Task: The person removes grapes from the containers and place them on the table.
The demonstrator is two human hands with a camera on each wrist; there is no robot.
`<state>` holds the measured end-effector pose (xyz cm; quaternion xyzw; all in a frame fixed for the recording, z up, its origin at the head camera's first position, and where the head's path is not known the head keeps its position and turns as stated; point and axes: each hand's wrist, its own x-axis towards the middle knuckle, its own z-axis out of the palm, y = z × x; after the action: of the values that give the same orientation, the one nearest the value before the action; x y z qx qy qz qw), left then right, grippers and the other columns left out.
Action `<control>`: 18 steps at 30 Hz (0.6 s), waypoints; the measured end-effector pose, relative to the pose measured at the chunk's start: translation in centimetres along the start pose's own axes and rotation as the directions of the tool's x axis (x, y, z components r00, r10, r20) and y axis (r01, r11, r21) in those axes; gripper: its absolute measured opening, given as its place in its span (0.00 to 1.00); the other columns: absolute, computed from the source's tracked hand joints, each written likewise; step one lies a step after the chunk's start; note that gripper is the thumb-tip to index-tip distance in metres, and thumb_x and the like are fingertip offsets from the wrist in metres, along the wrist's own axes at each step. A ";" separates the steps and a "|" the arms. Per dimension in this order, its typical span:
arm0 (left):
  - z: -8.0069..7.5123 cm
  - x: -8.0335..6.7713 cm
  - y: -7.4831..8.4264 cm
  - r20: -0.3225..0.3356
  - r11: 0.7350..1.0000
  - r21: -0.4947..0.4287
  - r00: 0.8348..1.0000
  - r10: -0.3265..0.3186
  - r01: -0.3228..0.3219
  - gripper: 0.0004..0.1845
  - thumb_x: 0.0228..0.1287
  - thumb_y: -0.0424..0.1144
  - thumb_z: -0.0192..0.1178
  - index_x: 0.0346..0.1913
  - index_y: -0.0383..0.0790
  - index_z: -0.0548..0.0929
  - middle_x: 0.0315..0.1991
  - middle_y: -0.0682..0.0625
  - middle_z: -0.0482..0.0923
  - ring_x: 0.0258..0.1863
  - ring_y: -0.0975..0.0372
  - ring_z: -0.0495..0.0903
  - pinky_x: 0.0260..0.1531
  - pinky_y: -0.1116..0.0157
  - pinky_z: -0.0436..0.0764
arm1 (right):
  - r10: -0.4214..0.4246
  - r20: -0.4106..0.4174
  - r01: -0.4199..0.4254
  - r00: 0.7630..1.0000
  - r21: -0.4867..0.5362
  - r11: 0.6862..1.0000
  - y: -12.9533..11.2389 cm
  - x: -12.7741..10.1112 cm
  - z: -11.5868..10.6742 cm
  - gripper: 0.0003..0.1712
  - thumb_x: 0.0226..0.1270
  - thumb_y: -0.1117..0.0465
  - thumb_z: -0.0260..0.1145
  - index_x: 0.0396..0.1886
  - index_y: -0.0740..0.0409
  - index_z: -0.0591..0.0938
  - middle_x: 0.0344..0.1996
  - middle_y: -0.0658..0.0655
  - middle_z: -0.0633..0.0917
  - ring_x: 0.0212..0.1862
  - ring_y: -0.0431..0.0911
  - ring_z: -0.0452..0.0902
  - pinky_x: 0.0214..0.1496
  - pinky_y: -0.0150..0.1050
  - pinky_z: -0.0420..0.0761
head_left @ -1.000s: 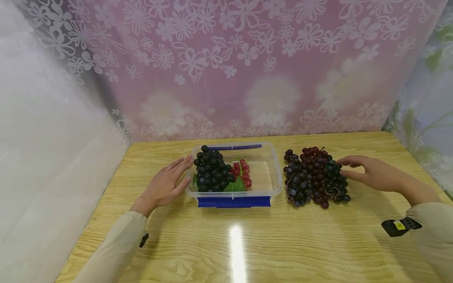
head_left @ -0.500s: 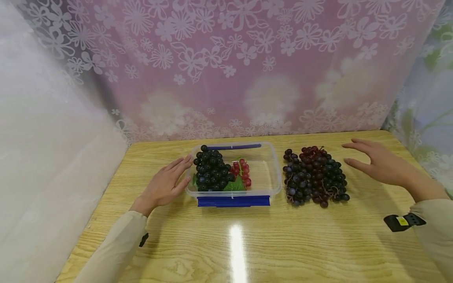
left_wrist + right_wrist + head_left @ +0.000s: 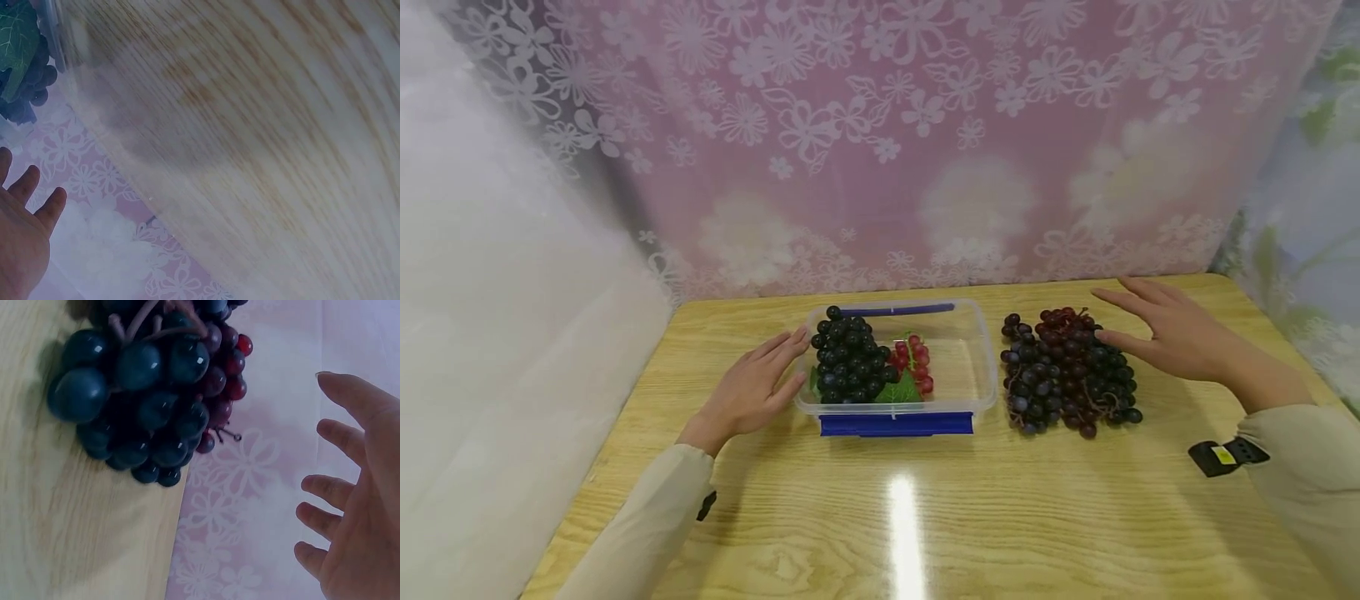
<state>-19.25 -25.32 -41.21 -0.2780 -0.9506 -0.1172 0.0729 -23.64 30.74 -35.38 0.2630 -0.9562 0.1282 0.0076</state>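
Over table (image 3: 820, 517), resting left hand (image 3: 743, 387) beside box (image 3: 895, 425), hovering right hand (image 3: 1183, 335) near grapes (image 3: 1071, 372) rightward, both outstretched, empty; ideally scooping underneath.

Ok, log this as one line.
left hand: at left edge of clear plastic box; right hand: empty, near dark grape bunches outside; inside box: black grapes, red grapes

The right part of the clear container (image 3: 925, 407) lies open from above, but black grapes (image 3: 850, 367) and red grapes (image 3: 919, 358) crowd the rest and the left hand (image 3: 748, 392) bars its left side. Only a narrow gap separates the container from the loose grape bunches (image 3: 1075, 371), which block a low, straight path for the right hand (image 3: 1183, 333); the table (image 3: 1037, 517) in front leaves a wide way round, the pink curtain (image 3: 865, 208) closes the back
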 end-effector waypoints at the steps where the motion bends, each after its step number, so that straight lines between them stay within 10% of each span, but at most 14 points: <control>1: 0.0 0.0 0.1 -0.002 1.000 -0.002 1.000 0.000 0.000 0.31 0.75 0.55 0.41 0.75 0.46 0.57 0.75 0.55 0.48 0.72 0.55 0.52 0.65 0.48 0.57 | 0.002 0.007 -0.001 1.000 -0.011 1.000 -0.2 0.1 0.0 0.41 0.67 0.45 0.62 0.74 0.55 0.60 0.71 0.73 0.51 0.68 0.73 0.45 0.62 0.71 0.47; 18: -0.2 0.1 0.1 0.007 1.000 0.024 1.000 0.010 -0.010 0.32 0.75 0.56 0.38 0.75 0.45 0.57 0.75 0.53 0.49 0.72 0.55 0.52 0.66 0.48 0.57 | -0.022 0.035 0.022 0.999 -0.008 1.000 -5.2 3.5 0.9 0.40 0.69 0.40 0.58 0.74 0.49 0.61 0.72 0.69 0.52 0.69 0.70 0.45 0.64 0.69 0.47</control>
<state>-19.23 -25.25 -40.99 -0.2822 -0.9508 -0.1046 0.0735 -23.95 24.44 -34.72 0.2757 -0.9538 0.1193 -0.0068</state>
